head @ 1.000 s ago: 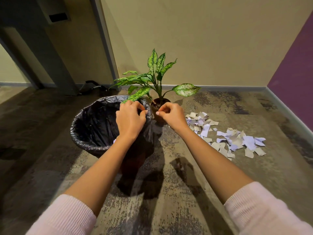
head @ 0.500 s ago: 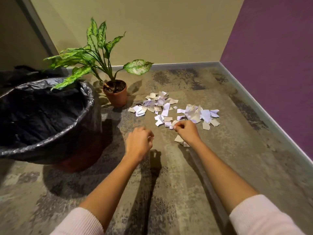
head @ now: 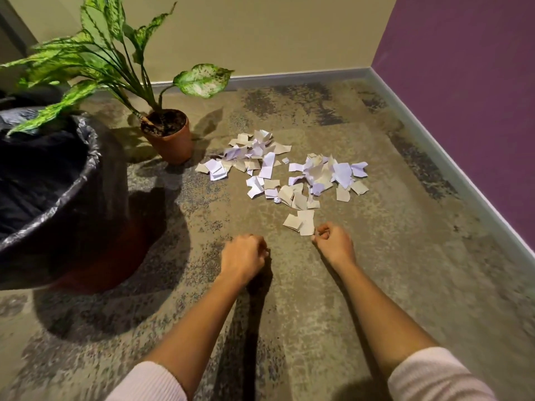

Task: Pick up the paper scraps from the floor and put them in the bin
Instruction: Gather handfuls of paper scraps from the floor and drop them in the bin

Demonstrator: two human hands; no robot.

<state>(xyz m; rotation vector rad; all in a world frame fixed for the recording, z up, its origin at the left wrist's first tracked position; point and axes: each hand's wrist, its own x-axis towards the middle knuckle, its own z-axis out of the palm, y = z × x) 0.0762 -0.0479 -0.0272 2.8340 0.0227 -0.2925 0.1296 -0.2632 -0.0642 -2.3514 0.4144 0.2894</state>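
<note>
Scraps (head: 267, 166) lie on the floor (head: 376, 256), right of the bin (head: 95, 227). Our right hand (head: 334, 243) curls its grip at the nearest scrap (head: 305, 222), perhaps pinching its corner. Our left hand (head: 241, 257) is fisted, nothing showing. Thin paper could slip free and drop short.

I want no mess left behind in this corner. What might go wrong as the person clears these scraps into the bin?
The paper scraps are many, small and loose, so a handful may shed pieces on the way to the bin. The potted plant stands right beside the pile, its leaves overhanging the bin's rim; a careless reach might brush or tip it.
</note>
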